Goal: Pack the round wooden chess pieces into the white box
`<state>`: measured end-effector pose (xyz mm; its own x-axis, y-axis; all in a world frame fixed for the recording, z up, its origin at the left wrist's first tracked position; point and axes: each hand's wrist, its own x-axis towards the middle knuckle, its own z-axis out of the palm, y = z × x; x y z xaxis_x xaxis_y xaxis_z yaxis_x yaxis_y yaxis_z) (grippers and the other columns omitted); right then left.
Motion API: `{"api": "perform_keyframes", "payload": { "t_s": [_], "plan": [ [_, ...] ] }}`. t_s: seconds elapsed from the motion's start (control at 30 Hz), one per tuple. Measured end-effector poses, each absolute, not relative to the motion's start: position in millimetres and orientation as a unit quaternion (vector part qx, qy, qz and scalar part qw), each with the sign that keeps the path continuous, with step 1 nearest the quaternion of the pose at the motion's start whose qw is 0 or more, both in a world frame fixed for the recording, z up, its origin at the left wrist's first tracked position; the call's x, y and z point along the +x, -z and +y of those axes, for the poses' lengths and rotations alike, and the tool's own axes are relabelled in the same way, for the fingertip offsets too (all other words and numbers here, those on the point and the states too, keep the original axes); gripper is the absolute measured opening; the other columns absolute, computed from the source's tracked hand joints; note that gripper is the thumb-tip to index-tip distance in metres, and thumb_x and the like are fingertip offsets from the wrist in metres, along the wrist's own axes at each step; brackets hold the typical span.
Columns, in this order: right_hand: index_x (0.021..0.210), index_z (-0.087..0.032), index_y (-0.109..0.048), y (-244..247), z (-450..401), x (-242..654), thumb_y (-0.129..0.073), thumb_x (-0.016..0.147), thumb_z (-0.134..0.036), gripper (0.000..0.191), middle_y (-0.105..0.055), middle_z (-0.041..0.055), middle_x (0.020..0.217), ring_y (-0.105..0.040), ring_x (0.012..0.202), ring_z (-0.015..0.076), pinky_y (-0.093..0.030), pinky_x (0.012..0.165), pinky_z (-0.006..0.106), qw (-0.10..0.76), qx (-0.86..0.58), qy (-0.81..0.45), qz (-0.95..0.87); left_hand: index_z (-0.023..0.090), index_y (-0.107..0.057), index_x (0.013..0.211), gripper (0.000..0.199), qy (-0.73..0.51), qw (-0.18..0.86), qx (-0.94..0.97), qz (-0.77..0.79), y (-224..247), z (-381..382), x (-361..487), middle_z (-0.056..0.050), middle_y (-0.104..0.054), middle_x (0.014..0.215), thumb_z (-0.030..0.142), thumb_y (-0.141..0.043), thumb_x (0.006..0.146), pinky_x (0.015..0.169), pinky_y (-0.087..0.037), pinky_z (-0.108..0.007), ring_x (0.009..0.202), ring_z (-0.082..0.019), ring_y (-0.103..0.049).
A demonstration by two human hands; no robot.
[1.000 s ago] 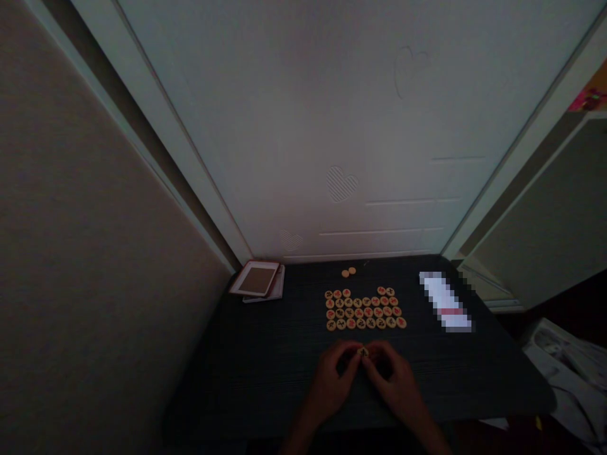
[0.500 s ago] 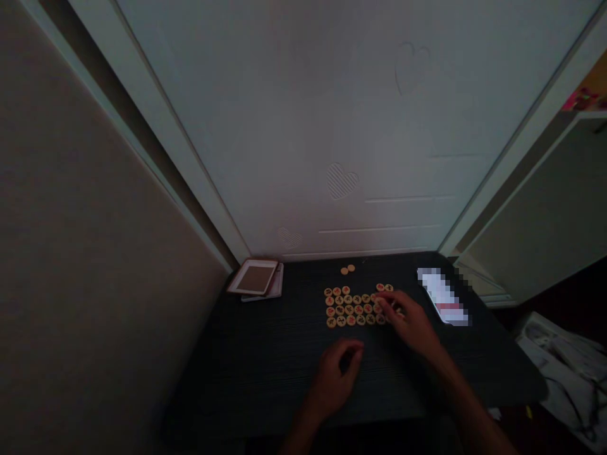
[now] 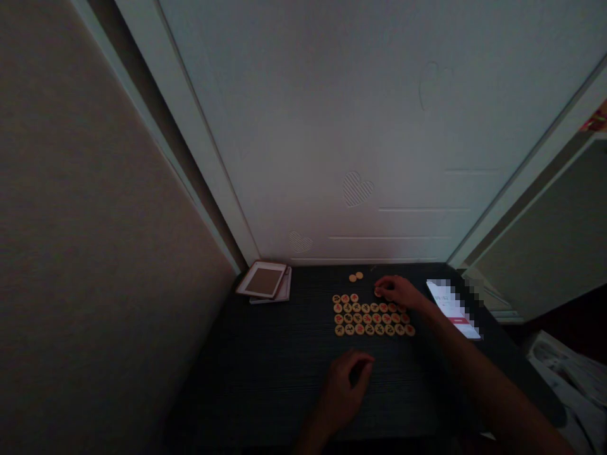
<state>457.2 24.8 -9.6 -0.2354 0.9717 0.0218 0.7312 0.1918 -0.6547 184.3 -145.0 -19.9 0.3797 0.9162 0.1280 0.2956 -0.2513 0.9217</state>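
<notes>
2 plain discs (image 3: 352, 278), 3 full rows (image 3: 369, 330) of 8; left hand (image 3: 345, 382) pinched together, can't tell right hand (image 3: 401, 292) grip.

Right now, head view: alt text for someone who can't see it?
A person's right hand is at the right end of the farthest of four rows of round pieces on a dark table. The left hand, curled, is nearer the viewer; stacked flat items lie left, a lit phone right.
</notes>
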Motion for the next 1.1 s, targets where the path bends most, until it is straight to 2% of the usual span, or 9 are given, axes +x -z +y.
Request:
{"api": "perform_keyframes", "payload": {
  "t_s": [0.23, 0.47, 0.77, 1.1],
  "plan": [
    [0.084, -0.024, -0.08, 12, 23, 461, -0.064, 0.086, -0.038, 0.021, -0.08, 0.0026, 0.086, -0.072, 0.08, 0.0193, -0.053, 0.074, 0.028, 0.21, -0.578, -0.24, -0.751, 0.025, -0.073, 0.105, 0.019, -0.357, 0.434, 0.707, 0.429, 21, -145, 185, -0.003, -0.074, 0.098, 0.029, -0.056, 0.1, 0.086, -0.052, -0.029, 0.092, -0.019, -0.069],
    [0.091, -0.024, -0.08, 15, 18, 467, -0.06, 0.09, -0.04, 0.025, -0.08, 0.0037, 0.094, -0.072, 0.087, 0.0213, -0.054, 0.078, 0.03, 0.207, -0.577, -0.224, -0.758, 0.026, -0.074, 0.105, 0.018, -0.352, 0.434, 0.712, 0.426, 19, -144, 184, -0.002, -0.075, 0.099, 0.027, -0.056, 0.099, 0.087, -0.052, -0.029, 0.093, -0.019, -0.069],
    [0.09, -0.025, -0.08, 17, 15, 469, -0.06, 0.089, -0.038, 0.024, -0.08, 0.0037, 0.096, -0.071, 0.092, 0.0234, -0.053, 0.085, 0.034, 0.208, -0.587, -0.217, -0.752, 0.026, -0.074, 0.104, 0.02, -0.349, 0.434, 0.711, 0.428, 17, -146, 183, -0.003, -0.075, 0.098, 0.031, -0.055, 0.1, 0.088, -0.052, -0.03, 0.094, -0.02, -0.07],
    [0.094, -0.024, -0.078, 15, 17, 463, -0.058, 0.092, -0.039, 0.025, -0.079, 0.0036, 0.094, -0.072, 0.087, 0.022, -0.055, 0.082, 0.034, 0.23, -0.59, -0.213, -0.744, 0.026, -0.074, 0.105, 0.019, -0.342, 0.438, 0.709, 0.434, 18, -145, 183, -0.003, -0.076, 0.099, 0.029, -0.057, 0.099, 0.086, -0.053, -0.031, 0.092, -0.02, -0.07]
  ]
}}
